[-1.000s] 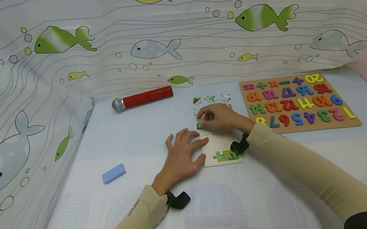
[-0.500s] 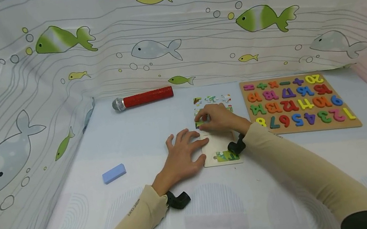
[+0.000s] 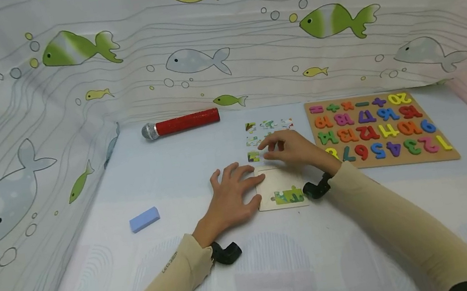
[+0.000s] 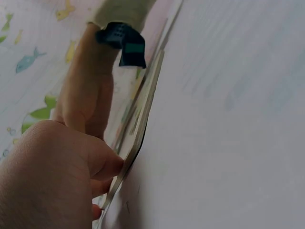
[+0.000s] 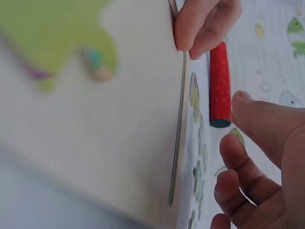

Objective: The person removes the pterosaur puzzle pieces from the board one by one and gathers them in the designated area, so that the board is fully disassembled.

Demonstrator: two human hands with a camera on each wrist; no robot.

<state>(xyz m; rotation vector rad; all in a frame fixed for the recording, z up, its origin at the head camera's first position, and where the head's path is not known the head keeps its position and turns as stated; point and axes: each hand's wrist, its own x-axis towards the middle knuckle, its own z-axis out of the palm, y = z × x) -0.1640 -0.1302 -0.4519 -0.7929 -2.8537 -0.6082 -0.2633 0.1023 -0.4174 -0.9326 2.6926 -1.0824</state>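
Observation:
My left hand (image 3: pixel 234 198) rests at the left edge of a pale wooden puzzle board (image 3: pixel 281 177), fingers spread. In the left wrist view its thumb (image 4: pixel 107 164) touches the board's rim. Joined green jigsaw pieces (image 3: pixel 288 196) lie at the board's lower right. My right hand (image 3: pixel 293 149) hovers over the loose pieces beyond the board, its fingers loosely bent. The right wrist view shows a gap between the thumb (image 5: pixel 262 119) and fingers, with nothing in it. Just left of that hand lies a green jigsaw piece (image 3: pixel 254 156); other loose pieces (image 3: pixel 267 124) sit behind, some hidden by the hand.
A wooden number board (image 3: pixel 381 131) with coloured digits lies at the right. Toward the back left is a red toy microphone (image 3: pixel 182 124). A blue block (image 3: pixel 144 219) sits left of my left hand. Fish-print cloth (image 3: pixel 198 30) rises behind the table.
My right hand has moved right, off the green jigsaw piece, which now lies in plain sight on the table. The left hand stays where it was.

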